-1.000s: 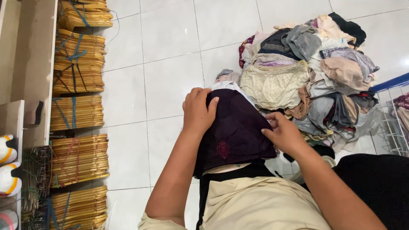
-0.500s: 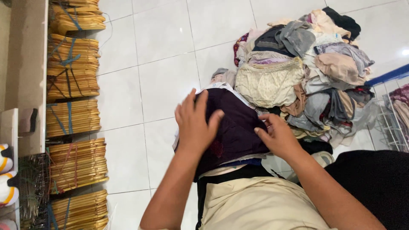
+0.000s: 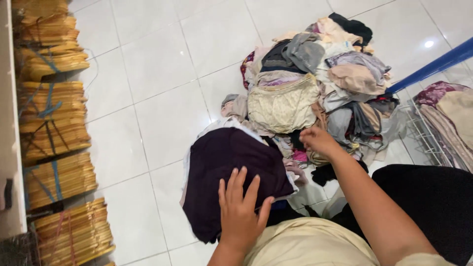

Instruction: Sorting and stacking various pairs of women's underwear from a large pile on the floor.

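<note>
A dark purple garment [image 3: 226, 172] lies folded on top of a small stack on the white tiled floor, just in front of my knees. My left hand [image 3: 241, 212] rests flat on its near edge, fingers spread. My right hand [image 3: 318, 140] reaches out to the near edge of a pile of mixed clothes [image 3: 315, 83], its fingers curled down among the pieces. I cannot tell whether it grips anything. A cream patterned piece [image 3: 283, 106] sits at the pile's front.
Bundles of wooden hangers [image 3: 54, 143] tied with blue string line the left side beside a white shelf edge [image 3: 10, 128]. A white wire basket with a blue rail [image 3: 433, 64] holds more clothes at the right. A black cloth [image 3: 433, 202] lies by my right arm.
My left hand slid from the garment's far left corner down to its near edge. My right hand left the dark garment and moved out to the clothes pile.
</note>
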